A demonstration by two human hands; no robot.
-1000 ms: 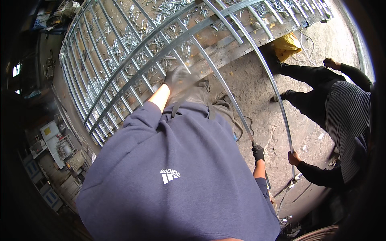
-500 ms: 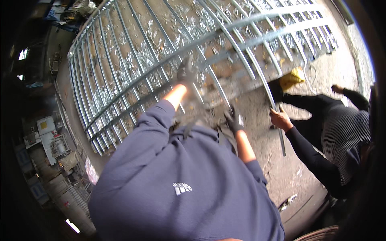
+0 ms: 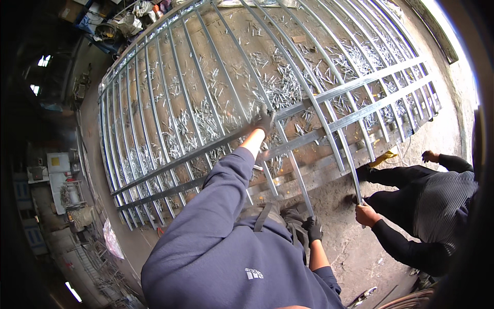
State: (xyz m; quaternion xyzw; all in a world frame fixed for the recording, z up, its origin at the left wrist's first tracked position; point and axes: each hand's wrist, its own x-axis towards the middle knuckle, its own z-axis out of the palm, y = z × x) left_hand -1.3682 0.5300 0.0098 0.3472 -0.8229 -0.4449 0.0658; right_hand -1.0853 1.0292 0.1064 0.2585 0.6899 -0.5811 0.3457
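Note:
A large grille of grey metal bars lies across a work surface in front of me. Two flat crosspieces (image 3: 355, 77) run over its nearer part. My left hand (image 3: 264, 119), in a dark glove, is closed around one long metal bar (image 3: 294, 165) beside the upper crosspiece. Lower down, my gloved right hand (image 3: 312, 230) grips the near end of that same bar, which sticks out past the surface's edge. The fingers of my left hand are partly hidden by the glove's back.
A co-worker at the right holds the end of another bar (image 3: 354, 175) with a bare hand (image 3: 366, 213). Many small metal pieces (image 3: 283, 90) lie scattered beneath the bars. A yellow bag-like item (image 3: 383, 157) sits by the co-worker's feet. Equipment (image 3: 59, 162) stands at the left.
My view has shifted, and the grille sits lower in it. My left hand has come onto the bar, and my right hand now holds its end. The co-worker's hand is now at their bar's tip.

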